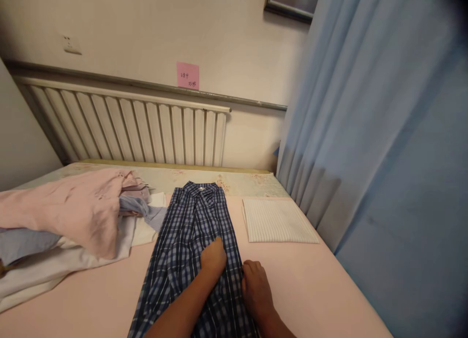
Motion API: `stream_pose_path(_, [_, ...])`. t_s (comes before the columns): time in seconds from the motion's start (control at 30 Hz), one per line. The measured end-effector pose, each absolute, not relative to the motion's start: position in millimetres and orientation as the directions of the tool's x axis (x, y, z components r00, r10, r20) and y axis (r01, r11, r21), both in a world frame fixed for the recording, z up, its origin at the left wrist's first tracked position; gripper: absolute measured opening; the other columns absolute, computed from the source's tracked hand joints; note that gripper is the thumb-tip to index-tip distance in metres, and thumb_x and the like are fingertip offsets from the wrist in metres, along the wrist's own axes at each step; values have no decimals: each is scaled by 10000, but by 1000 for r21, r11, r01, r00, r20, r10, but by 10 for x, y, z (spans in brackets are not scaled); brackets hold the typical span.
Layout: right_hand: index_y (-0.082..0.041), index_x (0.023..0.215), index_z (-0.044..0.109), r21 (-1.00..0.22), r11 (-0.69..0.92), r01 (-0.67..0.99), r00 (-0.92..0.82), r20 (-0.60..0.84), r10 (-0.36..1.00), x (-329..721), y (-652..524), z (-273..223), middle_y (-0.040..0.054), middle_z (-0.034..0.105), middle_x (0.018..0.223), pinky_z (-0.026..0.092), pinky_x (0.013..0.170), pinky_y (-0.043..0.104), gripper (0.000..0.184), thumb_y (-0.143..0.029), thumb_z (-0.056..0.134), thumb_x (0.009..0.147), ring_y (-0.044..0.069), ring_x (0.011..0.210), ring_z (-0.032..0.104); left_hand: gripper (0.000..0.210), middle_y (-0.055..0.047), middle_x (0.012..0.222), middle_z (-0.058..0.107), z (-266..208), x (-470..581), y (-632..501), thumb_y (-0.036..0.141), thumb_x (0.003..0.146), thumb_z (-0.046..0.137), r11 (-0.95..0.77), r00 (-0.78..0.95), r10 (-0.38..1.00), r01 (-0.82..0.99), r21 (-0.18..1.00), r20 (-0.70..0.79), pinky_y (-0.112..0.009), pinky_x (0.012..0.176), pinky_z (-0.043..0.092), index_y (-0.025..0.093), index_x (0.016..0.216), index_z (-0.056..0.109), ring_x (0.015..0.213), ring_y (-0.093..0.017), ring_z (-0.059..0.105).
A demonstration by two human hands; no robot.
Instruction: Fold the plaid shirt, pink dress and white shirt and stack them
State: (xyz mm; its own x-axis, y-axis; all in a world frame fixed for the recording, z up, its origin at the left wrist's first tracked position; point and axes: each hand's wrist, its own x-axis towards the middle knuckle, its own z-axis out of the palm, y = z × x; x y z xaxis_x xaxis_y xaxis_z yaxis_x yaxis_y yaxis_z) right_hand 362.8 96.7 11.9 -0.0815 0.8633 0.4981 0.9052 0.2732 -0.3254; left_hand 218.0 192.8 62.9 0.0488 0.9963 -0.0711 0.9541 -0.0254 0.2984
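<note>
A dark blue plaid shirt lies lengthwise on the bed, its collar at the far end and its sides folded into a long strip. My left hand is closed on the shirt's right half, the fingertips mostly hidden behind the hand. At the right edge of the shirt, my right hand has its fingers curled together against the cloth. The fabric between and below the hands is wrinkled, and the near end of the shirt runs out of view.
On the left lies a loose heap of clothes with a pink garment on top. A folded striped white cloth rests at the right of the bed. Blue curtains hang along the right side; a radiator stands behind.
</note>
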Motion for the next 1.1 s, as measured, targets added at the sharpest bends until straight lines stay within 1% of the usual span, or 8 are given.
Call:
stream_pose_path(0.13, [-208, 864, 538, -342, 276, 898, -78, 494, 866, 3625, 963, 115, 29, 531, 865, 351, 742, 329, 301, 40, 393, 774, 199, 816, 450, 286, -116, 960, 708, 612, 2200, 1985, 178, 921, 305, -39, 57, 997, 938, 346, -43, -333, 745, 478, 172, 1045, 563, 893, -221, 677])
stream_pose_path(0.23, [-205, 857, 534, -354, 279, 893, -82, 482, 872, 3624, 964, 116, 32, 526, 861, 350, 744, 331, 296, 40, 394, 766, 201, 817, 444, 255, -79, 934, 702, 610, 2185, 1963, 293, 941, 348, -82, 98, 995, 924, 373, -23, -305, 731, 477, 188, 974, 578, 859, -197, 669])
stream_pose_path(0.37, [-208, 850, 528, -332, 277, 901, -85, 491, 867, 3627, 965, 117, 31, 526, 864, 349, 735, 327, 291, 36, 401, 754, 201, 815, 442, 251, -67, 1042, 663, 678, 2057, 1836, 299, 942, 368, -182, 172, 983, 910, 372, 60, -295, 859, 451, 193, 951, 596, 977, -173, 622])
stream_pose_path(0.5, [-212, 840, 522, -313, 277, 909, -93, 493, 865, 3626, 954, 125, 27, 528, 861, 348, 745, 327, 288, 37, 408, 750, 200, 817, 445, 319, -101, 1327, 548, 654, 1807, 1694, 235, 926, 382, -283, 244, 957, 907, 311, 159, -357, 1050, 349, 173, 1172, 575, 1269, -215, 454])
stream_pose_path(0.6, [-212, 860, 522, -308, 274, 911, -93, 493, 865, 3621, 943, 129, 28, 527, 872, 349, 758, 330, 290, 35, 414, 752, 203, 836, 449, 439, -104, 1483, 409, 478, 1615, 1627, 300, 916, 436, -347, 315, 933, 915, 203, 176, -442, 1113, 287, 171, 1331, 498, 1395, -272, 298])
stream_pose_path(0.73, [-209, 843, 507, -313, 285, 906, -98, 501, 860, 3616, 940, 127, 26, 524, 872, 347, 748, 323, 285, 41, 399, 760, 197, 829, 448, 521, -82, 1518, 358, 238, 1479, 1570, 399, 919, 436, -344, 330, 936, 930, 127, 121, -514, 1130, 242, 208, 1404, 434, 1418, -300, 251])
stream_pose_path(0.93, [-205, 829, 498, -300, 286, 910, -98, 515, 852, 3603, 924, 152, 22, 522, 861, 343, 742, 317, 280, 46, 392, 766, 193, 823, 448, 535, -74, 1521, 354, 296, 1460, 1411, 374, 920, 432, -315, 289, 941, 939, 140, 176, -484, 1136, 253, 208, 1427, 400, 1424, -273, 244])
stream_pose_path(1.1, [-206, 804, 486, -307, 285, 908, -94, 513, 853, 3599, 899, 161, 17, 523, 857, 332, 735, 310, 285, 55, 383, 762, 185, 811, 443, 507, -60, 1514, 368, 382, 1294, 1105, 360, 922, 427, -289, 263, 943, 951, 111, 204, -471, 1137, 259, 213, 1406, 437, 1419, -267, 258])
